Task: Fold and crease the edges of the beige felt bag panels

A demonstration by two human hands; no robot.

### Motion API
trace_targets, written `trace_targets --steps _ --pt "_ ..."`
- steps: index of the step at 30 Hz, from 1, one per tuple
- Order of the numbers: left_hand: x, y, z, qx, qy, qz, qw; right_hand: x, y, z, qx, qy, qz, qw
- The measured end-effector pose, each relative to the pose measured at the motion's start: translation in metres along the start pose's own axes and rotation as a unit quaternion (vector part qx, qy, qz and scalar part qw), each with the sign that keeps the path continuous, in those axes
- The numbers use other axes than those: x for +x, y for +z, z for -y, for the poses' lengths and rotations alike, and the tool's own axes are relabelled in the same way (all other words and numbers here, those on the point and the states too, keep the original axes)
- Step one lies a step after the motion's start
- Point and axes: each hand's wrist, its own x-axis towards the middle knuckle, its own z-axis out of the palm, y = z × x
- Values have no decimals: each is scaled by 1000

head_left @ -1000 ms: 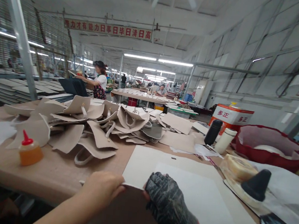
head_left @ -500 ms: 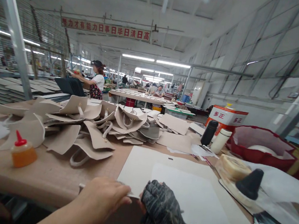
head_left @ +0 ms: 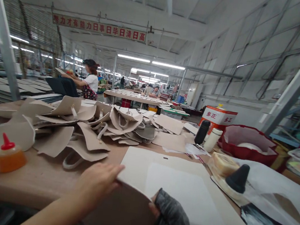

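Observation:
My bare left hand (head_left: 100,179) is closed on the left corner of a large off-white panel (head_left: 135,162), thumb and fingers pinching its edge. Further along the same near edge, my right hand (head_left: 172,210), in a dark grey knitted glove with bare fingertips, grips the panel too. Between the hands the edge curves, and a brownish surface shows below it. A white sheet of paper (head_left: 177,181) lies on the panel. Left of my hands stands a squeeze bottle (head_left: 11,157) with a red nozzle and amber liquid.
Beige bag pieces with handles (head_left: 90,130) are heaped across the table. At right are a black flask (head_left: 202,131), a cream flask (head_left: 212,140), a black cone (head_left: 238,178), a yellowish block (head_left: 224,164) and a red basin (head_left: 246,153). Another person (head_left: 90,81) stands beyond the heap.
My left hand has moved left and up along the panel's edge, away from my right hand. The panel's near edge now bows between them. The view has shifted slightly right.

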Motion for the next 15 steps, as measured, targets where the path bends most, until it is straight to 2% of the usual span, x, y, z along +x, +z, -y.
trace_targets --steps 1,2,3,6,8,10,12,15 --pt "3 3 11 -70 -22 -59 996 0 -9 2 48 61 -2 997" --pt "5 8 20 -167 -57 -89 980 -1 -17 4 98 120 -6 988" --pt "7 14 27 -276 -84 -89 953 -2 -22 5 145 167 -13 975" --pt "10 37 27 -533 -181 -58 825 -12 -25 4 236 233 -59 941" --pt "10 53 16 -625 -244 -71 738 -20 -18 -1 270 257 -91 923" --pt "7 64 2 -683 -260 -71 679 -28 -8 -9 292 273 -93 912" --pt "5 71 -10 -715 -245 -38 653 -34 3 -15 313 278 -66 906" --pt "6 75 -26 -732 -243 7 636 -44 15 -23 314 294 -46 902"
